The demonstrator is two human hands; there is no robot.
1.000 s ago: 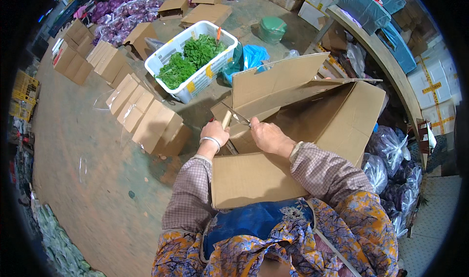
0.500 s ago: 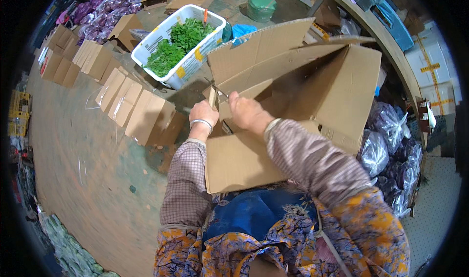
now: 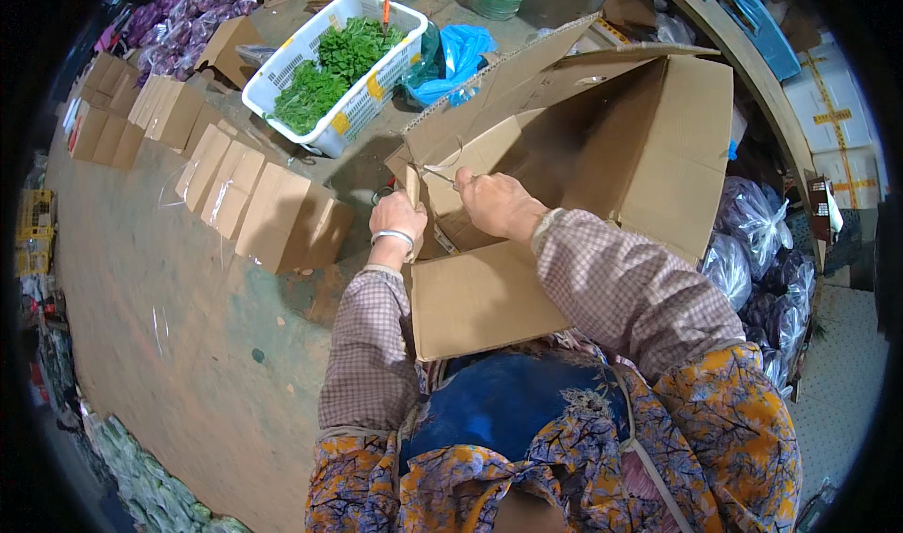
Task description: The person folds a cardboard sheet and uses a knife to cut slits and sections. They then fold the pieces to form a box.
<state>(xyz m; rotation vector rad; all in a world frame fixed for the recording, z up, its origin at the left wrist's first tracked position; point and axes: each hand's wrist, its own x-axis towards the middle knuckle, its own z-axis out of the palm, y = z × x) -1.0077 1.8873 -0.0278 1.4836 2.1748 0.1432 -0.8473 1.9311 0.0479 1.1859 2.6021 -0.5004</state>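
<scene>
A large open cardboard box [image 3: 673, 152] lies in front of me with its flaps spread. My left hand [image 3: 398, 215], a bracelet at its wrist, is closed on the upright edge of the box's left side. My right hand [image 3: 499, 204] is over the box opening, its fingers wrapped round a thin, dark, blade-like tool [image 3: 435, 173]. That tool points left to the cardboard just above my left hand; its exact kind is too small to tell. The near flap [image 3: 484, 298] hangs toward my body, below my hands.
A white basket [image 3: 329, 143] of leafy greens [image 3: 353, 58] stands beyond the box, beside a blue plastic bag [image 3: 463, 61]. Smaller cartons [image 3: 268, 208] line the floor at left. Bagged purple produce [image 3: 767, 279] sits at right, near white foam boxes [image 3: 828, 100].
My right hand has moved slightly right and down with the tool. The box's far-left flap has shifted, showing more of the blue bag. My left hand keeps its grip.
</scene>
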